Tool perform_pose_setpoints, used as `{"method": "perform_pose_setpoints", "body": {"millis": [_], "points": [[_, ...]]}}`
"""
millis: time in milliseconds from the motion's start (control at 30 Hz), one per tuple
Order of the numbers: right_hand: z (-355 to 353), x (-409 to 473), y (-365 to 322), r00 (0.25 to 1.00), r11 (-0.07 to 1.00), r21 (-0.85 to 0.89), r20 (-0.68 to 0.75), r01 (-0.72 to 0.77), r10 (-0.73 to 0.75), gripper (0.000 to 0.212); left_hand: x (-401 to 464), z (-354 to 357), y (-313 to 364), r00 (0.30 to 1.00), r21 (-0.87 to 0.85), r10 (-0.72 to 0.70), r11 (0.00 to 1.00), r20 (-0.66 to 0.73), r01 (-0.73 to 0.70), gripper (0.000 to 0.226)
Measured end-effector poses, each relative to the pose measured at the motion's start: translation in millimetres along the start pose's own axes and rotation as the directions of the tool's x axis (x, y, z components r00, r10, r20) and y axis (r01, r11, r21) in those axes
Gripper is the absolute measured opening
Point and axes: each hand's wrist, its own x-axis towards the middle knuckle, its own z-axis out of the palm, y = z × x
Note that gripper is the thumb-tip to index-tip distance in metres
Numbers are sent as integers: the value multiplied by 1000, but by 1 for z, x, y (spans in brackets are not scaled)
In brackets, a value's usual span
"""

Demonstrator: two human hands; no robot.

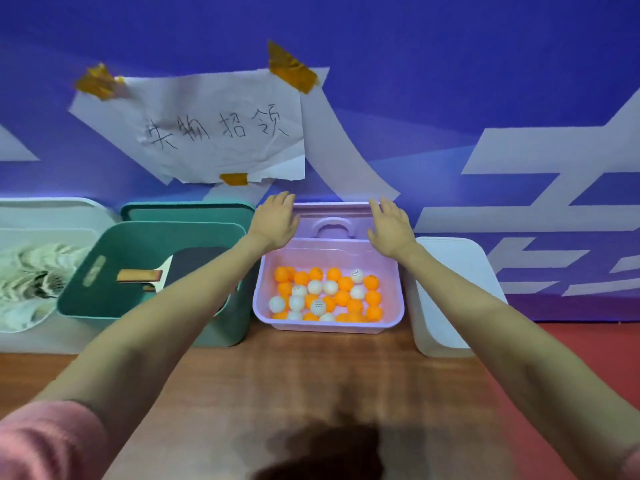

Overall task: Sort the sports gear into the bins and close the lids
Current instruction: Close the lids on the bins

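Both hands, left (pixel 275 221) and right (pixel 391 227), spread flat on the upright purple lid (pixel 330 221) propped behind the ball-filled purple bin (pixel 329 325), long edge crosswise, equally near, fingers unclenched.

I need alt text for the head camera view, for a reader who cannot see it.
Both hands, left hand and right hand, reach with straight fingers to the raised lid of a purple bin holding orange and white ping-pong balls. A teal bin with a paddle stands left; a white bin stands right.

Bins (pixel 329 329): four. Raised lids (pixel 329 220): three. Hands (pixel 275 221): two. Paper sign (pixel 207 133): one.
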Motion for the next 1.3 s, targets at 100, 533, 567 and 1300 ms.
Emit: {"method": "perform_pose_setpoints", "body": {"millis": [100,533,567,1300], "points": [[-3,20,-18,997,998,-38,-52,55,-57,55,9,-12,-20,999,-3,-18,1000,29,18,41],[0,54,-25,989,976,-161,-12,146,-150,31,29,14,-43,994,57,86,994,68,-89,34],[0,54,-24,989,978,-148,11,146,-146,30,29,17,-44,994,30,90,995,58,-92,34],[-41,-17,-40,924,956,-24,-247,294,-290,5,-33,-20,-44,927,20,340,940,-158,-341,14]]}}
